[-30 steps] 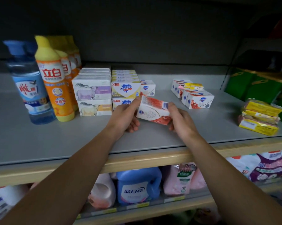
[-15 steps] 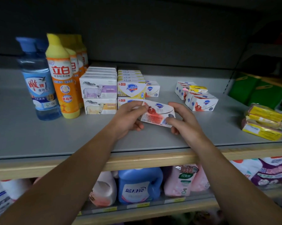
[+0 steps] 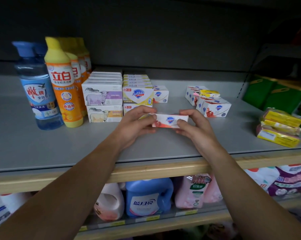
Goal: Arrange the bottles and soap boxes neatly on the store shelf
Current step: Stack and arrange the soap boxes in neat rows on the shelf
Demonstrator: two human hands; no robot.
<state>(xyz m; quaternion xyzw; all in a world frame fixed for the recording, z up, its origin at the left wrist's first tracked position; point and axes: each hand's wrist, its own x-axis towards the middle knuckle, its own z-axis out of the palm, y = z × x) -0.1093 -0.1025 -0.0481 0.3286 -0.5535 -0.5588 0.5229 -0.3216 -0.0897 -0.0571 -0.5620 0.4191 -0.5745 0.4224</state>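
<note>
My left hand (image 3: 137, 124) and my right hand (image 3: 193, 129) both grip a white and red Safeguard soap box (image 3: 168, 120), held level just above the grey shelf (image 3: 42, 146). Behind it stand stacked yellow Safeguard boxes (image 3: 137, 94) and sheep-print soap boxes (image 3: 103, 98) in neat rows. Two more red Safeguard boxes (image 3: 161, 96) sit beside the yellow stack. At the left stand orange dish-soap bottles (image 3: 65, 87) and blue bottles (image 3: 37, 90). A loose cluster of red Safeguard boxes (image 3: 213, 107) lies to the right, with a yellow pack on top.
Yellow wrapped soap bars (image 3: 279, 129) are piled at the shelf's right end, green packages (image 3: 274, 96) behind them. The wooden shelf lip (image 3: 163, 168) runs below my wrists. Detergent jugs (image 3: 149, 196) and refill bags fill the lower shelf.
The soap box has turned from tilted to level, its front face now toward me, and moved slightly forward between my hands. The camera has shifted a little to the left.
</note>
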